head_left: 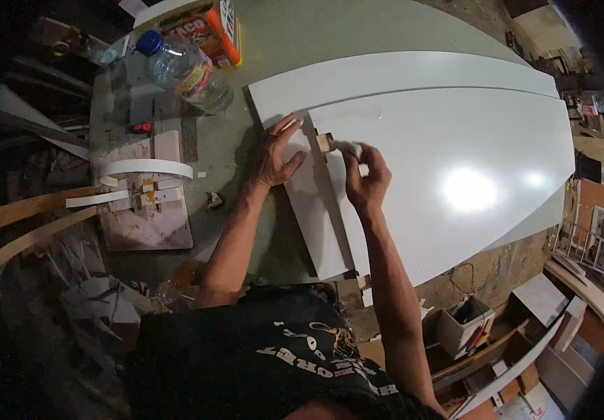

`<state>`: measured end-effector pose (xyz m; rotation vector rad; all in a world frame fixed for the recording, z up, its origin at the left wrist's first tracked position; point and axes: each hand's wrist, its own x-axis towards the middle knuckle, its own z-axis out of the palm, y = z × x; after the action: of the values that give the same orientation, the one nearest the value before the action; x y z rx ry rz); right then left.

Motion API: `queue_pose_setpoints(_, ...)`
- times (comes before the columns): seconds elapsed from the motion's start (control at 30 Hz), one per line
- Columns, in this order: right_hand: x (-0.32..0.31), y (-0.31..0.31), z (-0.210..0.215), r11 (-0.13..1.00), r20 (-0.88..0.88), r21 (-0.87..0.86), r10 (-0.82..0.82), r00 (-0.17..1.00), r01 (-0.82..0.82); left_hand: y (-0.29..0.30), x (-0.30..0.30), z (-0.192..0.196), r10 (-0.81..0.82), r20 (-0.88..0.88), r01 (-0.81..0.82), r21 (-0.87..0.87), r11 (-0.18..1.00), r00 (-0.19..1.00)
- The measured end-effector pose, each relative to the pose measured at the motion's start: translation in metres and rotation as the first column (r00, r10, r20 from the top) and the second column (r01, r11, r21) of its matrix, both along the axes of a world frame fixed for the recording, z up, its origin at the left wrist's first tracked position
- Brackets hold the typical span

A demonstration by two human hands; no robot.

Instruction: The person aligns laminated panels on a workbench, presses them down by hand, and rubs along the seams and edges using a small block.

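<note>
Panels (428,140), smooth, glossy white, flat, overlapping

White panels (428,133) and piled board offcuts (590,281) mark a woodworking workshop.

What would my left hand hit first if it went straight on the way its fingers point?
Probably the greyish edge of the large white panel, just ahead of your left hand, though depth is unclear.

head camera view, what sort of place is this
Probably a woodworking or furniture workshop: white panels lie on the table, curved wooden strips stick out at the left, and loose boards clutter the lower right.
</note>
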<state>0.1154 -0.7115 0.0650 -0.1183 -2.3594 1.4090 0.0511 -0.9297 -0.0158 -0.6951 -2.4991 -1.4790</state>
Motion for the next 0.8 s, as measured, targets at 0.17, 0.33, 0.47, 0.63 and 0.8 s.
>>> queue_pose_setpoints(0.17,-0.045,-0.026,-0.016,0.998,0.006,0.068,0.012,1.000,-0.012,-0.009,0.003,-0.001,0.058,0.009,-0.058,-0.004,0.998,0.998)
queue_pose_setpoints(0.33,-0.055,-0.028,-0.026,0.995,0.057,-0.037,0.098,0.993,-0.096,-0.016,0.004,0.005,-0.008,0.066,0.008,-0.005,1.000,0.998)
queue_pose_setpoints(0.47,-0.059,-0.023,-0.029,0.977,0.037,0.189,0.091,0.995,-0.096,-0.013,0.000,0.009,-0.001,0.085,0.001,0.011,1.000,0.996)
queue_pose_setpoints(0.63,-0.063,-0.022,-0.032,0.956,0.058,0.264,0.117,0.991,-0.129,-0.016,-0.001,0.010,-0.029,0.072,0.030,-0.009,1.000,0.997)
queue_pose_setpoints(0.8,-0.061,-0.021,-0.028,0.961,0.078,0.247,0.107,0.991,-0.123,-0.012,0.000,0.007,0.004,0.096,0.000,-0.043,0.999,0.995)
